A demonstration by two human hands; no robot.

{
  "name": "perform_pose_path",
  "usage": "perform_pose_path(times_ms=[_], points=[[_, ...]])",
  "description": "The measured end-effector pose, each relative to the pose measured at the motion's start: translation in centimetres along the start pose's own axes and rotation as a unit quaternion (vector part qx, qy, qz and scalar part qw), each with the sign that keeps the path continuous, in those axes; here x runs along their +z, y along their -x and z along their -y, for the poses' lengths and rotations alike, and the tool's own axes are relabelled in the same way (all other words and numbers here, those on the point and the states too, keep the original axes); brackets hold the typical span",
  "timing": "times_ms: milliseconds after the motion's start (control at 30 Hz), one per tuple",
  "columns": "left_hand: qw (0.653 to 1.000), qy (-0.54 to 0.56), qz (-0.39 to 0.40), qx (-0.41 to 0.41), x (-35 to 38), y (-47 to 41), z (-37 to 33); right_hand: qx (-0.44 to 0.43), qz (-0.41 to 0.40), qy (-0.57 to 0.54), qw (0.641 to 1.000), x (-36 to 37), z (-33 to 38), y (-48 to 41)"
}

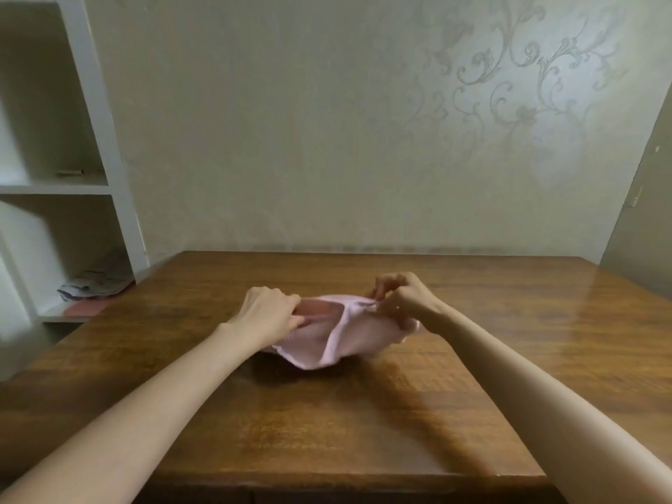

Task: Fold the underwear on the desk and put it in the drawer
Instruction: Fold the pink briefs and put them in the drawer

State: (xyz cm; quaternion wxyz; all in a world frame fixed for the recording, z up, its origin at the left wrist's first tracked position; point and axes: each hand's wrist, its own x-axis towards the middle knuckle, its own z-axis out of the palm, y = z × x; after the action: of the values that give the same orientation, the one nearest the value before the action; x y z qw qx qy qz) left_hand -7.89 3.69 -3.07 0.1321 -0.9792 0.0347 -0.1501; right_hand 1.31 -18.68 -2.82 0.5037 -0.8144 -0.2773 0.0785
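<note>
The underwear (334, 336) is a soft, pale pink knit garment with a lighter band along its edges. It is held just above the middle of the desk (363, 412), sagging into a shallow pouch with a dark shadow directly beneath it. The left hand (267, 312) is closed over the garment's left edge, fingers curled down into the opening and the thumb pressed against the fabric. The right hand (400, 300) is pinched shut on the right edge, fingertips bunched tightly around a small gather of the band. Both forearms are bare and reach in from the near side. The desk has a flat, rectangular top of brown wood with visible grain and a glossy finish that reflects light on its right side. Behind it stands a wall (291, 140) covered in pale, matte wallpaper with a raised scroll pattern at upper right. To the left is a white shelving unit (109, 140) with square compartments; its lower compartment holds crumpled grey cloth (94, 281).
</note>
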Motion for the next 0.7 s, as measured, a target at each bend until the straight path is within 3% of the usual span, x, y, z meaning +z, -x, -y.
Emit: perform_pose_path(times_ms=[67, 167, 300, 367, 400, 467, 533, 600, 633, 667, 700], points=[[0.999, 0.012, -0.024, -0.027, -0.2, -0.1, 0.4, -0.03, -0.028, -0.111, 0.993, -0.9, 0.2, 0.0], [0.995, 0.061, -0.05, -0.069, -0.9, 0.1, -0.1, -0.032, -0.063, -0.192, 0.979, -1.8, 0.5, -0.2], [0.975, 0.109, -0.151, -0.125, -1.5, -0.1, -1.6, -0.038, -0.064, -0.18, 0.981, -2.2, 1.5, -0.1], [0.932, 0.255, -0.209, -0.15, -1.6, -0.8, -1.2, -0.036, -0.034, -0.155, 0.987, -2.5, 1.9, 0.2], [0.892, 0.367, -0.215, -0.153, -1.7, -1.2, -0.8, -0.031, -0.019, -0.147, 0.988, -2.7, 2.0, 0.4], [0.765, 0.604, -0.181, -0.131, -2.3, -1.7, -0.5, -0.025, 0.002, -0.107, 0.994, -3.4, 2.2, 0.6], [0.581, 0.787, -0.182, -0.098, -3.4, -1.7, 0.2, -0.012, 0.016, -0.03, 0.999, -4.0, 2.2, 0.6], [0.383, 0.903, -0.176, -0.081, -4.2, -1.6, 1.1, 0.029, 0.008, 0.08, 0.996, -4.3, 2.0, 0.4], [0.319, 0.929, -0.164, -0.09, -4.4, -1.4, 1.5, 0.052, -0.026, 0.107, 0.993, -4.3, 1.8, 0.3], [0.311, 0.931, -0.146, -0.125, -4.4, -1.2, 1.7, 0.064, -0.068, 0.098, 0.991, -4.2, 1.7, 0.3], [0.359, 0.91, -0.111, -0.173, -4.4, -0.9, 1.7, 0.059, -0.105, 0.055, 0.991, -4.3, 1.6, 0.3]])
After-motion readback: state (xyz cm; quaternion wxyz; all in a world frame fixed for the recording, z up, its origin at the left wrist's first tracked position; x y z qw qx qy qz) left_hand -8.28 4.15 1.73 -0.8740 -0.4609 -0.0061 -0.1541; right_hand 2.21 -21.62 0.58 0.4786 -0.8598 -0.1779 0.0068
